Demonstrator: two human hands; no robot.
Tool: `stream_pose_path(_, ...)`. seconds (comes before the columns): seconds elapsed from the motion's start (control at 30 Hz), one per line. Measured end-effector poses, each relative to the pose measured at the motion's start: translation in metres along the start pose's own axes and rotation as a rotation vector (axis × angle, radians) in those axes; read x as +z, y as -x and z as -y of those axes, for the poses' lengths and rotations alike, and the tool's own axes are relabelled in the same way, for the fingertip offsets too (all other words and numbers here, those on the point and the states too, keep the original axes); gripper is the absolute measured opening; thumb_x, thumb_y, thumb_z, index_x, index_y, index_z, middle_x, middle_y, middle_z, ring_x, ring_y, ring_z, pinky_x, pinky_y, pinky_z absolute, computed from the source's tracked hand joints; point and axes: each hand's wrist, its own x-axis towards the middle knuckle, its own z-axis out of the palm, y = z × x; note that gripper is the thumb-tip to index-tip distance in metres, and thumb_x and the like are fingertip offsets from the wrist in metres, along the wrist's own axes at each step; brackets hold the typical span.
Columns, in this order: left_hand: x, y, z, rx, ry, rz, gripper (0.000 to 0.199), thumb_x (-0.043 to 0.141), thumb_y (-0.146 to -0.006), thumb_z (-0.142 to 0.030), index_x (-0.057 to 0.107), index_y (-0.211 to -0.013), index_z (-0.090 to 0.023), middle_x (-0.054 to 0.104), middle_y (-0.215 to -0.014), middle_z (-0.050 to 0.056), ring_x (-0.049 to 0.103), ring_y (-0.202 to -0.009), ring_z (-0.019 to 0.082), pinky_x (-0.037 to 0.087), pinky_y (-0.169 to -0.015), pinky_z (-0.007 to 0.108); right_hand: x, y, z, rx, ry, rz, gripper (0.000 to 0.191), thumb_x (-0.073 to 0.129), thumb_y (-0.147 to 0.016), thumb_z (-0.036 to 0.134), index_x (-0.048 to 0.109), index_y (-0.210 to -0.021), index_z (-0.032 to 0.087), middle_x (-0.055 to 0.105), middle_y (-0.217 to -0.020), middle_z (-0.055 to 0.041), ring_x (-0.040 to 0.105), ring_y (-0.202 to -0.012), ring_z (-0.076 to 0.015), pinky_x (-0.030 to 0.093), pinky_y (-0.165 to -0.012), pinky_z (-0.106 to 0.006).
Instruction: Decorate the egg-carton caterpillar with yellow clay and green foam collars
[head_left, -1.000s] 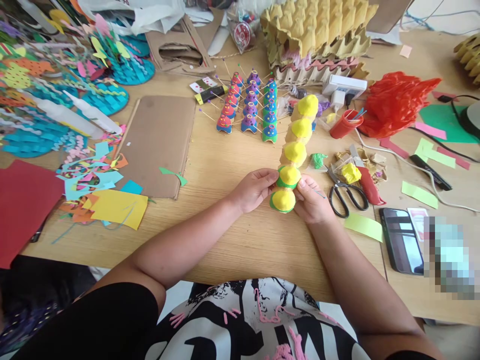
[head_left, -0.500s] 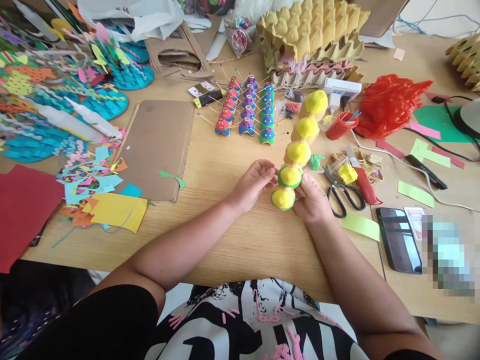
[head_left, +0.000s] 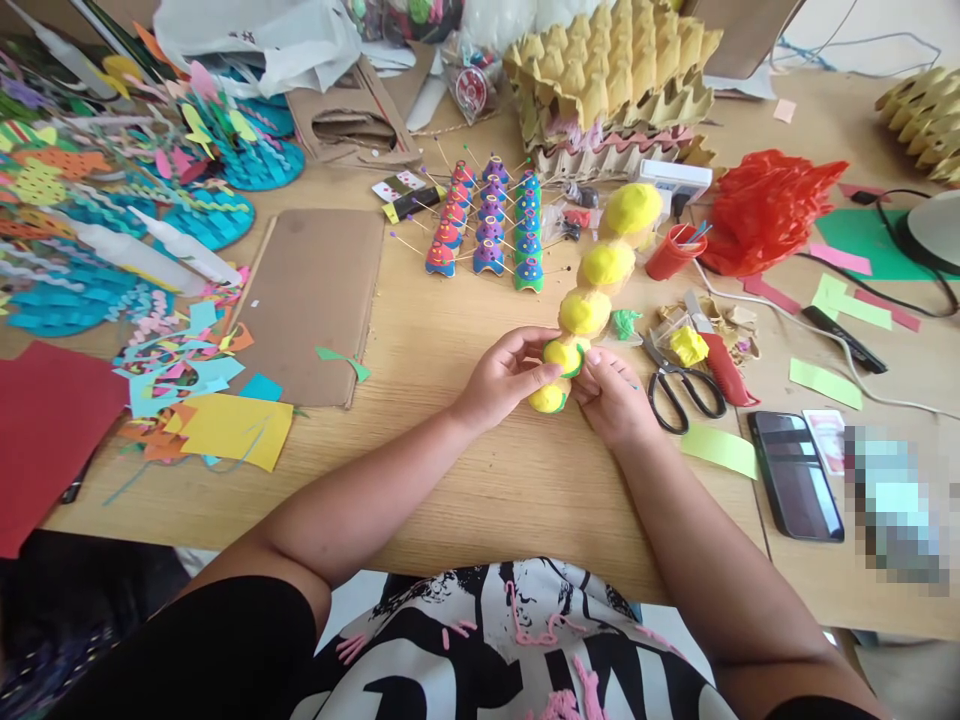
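A strip of egg-carton cups (head_left: 586, 313) with several yellow domes is held between my two hands, slanting up and away to the right. Green edging shows on the two cups nearest me. My left hand (head_left: 510, 378) grips the near end from the left, its thumb over a yellow dome. From the right, my right hand (head_left: 615, 395) pinches the green edge of the second cup. Beyond the hands stand three decorated strips: a red and blue one (head_left: 450, 220), a purple one (head_left: 491, 215) and a green and blue one (head_left: 528, 232).
Black scissors (head_left: 684, 390), a yellow clay lump (head_left: 688, 346) and a red cup (head_left: 675, 252) lie right of the strip. Farther right is a phone (head_left: 796, 476). Cardboard (head_left: 307, 300) and paper scraps lie left. Egg trays (head_left: 607, 70) are stacked behind.
My left hand has moved right and its thumb has come over a yellow dome. The strip's near end has shifted slightly left and tilted. The view has shifted a little.
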Motion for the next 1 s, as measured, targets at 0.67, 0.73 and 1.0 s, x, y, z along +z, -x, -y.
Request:
stream_pose_path(0.67,-0.0031,0.0030,0.0015,-0.017,0.025,0.077,0.044,0.094,-0.078,-0.045,0.080,-0.116,-0.026,0.077,-0.114,0.005,0.069,-0.103,0.016,0.057,-0.089,0.028,-0.0026,-0.0008,0.0024,0.072,-0.035,-0.002,0.067,0.096,-0.063,0.060,0.040,-0.060,0.023,0.022,-0.051,0.0115,0.016,-0.047,-0.0047,0.014,-0.047,-0.025)
stream_pose_path(0.73,-0.0026,0.0029,0.0015,-0.018,0.026,0.062,0.042,0.091,-0.082,-0.049,0.080,-0.115,-0.026,0.078,-0.114,0.005,0.069,-0.105,0.016,0.056,-0.092,0.029,-0.0016,-0.0008,0.0025,0.072,-0.034,-0.015,0.068,0.097,-0.062,0.059,0.040,-0.060,0.023,0.023,-0.050,0.0113,0.017,-0.047,-0.0047,0.014,-0.046,-0.026)
stream_pose_path(1.0,0.0021,-0.0002,-0.0003,-0.035,0.065,-0.019,0.039,0.094,-0.080,-0.045,0.078,-0.109,-0.023,0.080,-0.105,0.003,0.072,-0.097,0.014,0.056,-0.087,0.028,-0.0032,-0.0007,0.0035,0.054,-0.018,0.066,0.068,0.089,-0.073,0.066,0.040,-0.056,0.022,0.025,-0.051,0.0095,0.019,-0.048,-0.0061,0.016,-0.047,-0.026)
